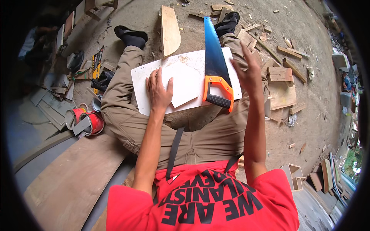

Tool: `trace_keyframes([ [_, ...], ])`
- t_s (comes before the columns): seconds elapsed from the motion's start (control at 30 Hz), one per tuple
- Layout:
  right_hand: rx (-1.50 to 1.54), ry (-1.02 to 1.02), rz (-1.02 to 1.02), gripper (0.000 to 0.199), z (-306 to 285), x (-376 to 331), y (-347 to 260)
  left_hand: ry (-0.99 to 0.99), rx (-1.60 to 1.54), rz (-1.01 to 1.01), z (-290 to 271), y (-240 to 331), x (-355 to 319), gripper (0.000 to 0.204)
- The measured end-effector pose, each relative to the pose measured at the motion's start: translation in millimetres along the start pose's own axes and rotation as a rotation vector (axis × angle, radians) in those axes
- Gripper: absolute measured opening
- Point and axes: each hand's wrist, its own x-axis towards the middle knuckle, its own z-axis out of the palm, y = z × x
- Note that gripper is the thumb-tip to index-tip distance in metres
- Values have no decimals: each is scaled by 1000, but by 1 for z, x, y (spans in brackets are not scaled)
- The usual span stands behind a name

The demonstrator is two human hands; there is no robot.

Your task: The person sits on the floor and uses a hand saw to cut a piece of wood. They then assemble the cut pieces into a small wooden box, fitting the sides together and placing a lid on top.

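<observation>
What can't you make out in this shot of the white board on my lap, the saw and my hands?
- Head view: the white board under the left hand and the hand saw is covered.
- Right hand: only its back shows, so the palm is hidden.
- Red cans: contents too small to tell.
- Far left edge: dark and blurred by the lens rim.

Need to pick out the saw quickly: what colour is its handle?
Orange with a black grip, on the handsaw lying on the white board; head view shows it best.

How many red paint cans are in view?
2: both round red metal paint cans sit together on the ground at the left, first beside second, near the person's knee. Others may be hidden among the clutter.
</observation>
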Motion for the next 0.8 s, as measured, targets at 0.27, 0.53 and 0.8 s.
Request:
trace_keyframes([
  [0.27, -205, -310, -13, 72, 56, -127, -29, 21, 24, 33, 12, 22, 8, 52],
  [0.53, -195, -275, 2, 71, 69, -113, -19, 80, 59, 29, 28, 29, 18, 55],
  [0.8, 478, 103, 188, 59, 54, -121, -17, 137, 20, 38, 23, 20, 22, 54],
])
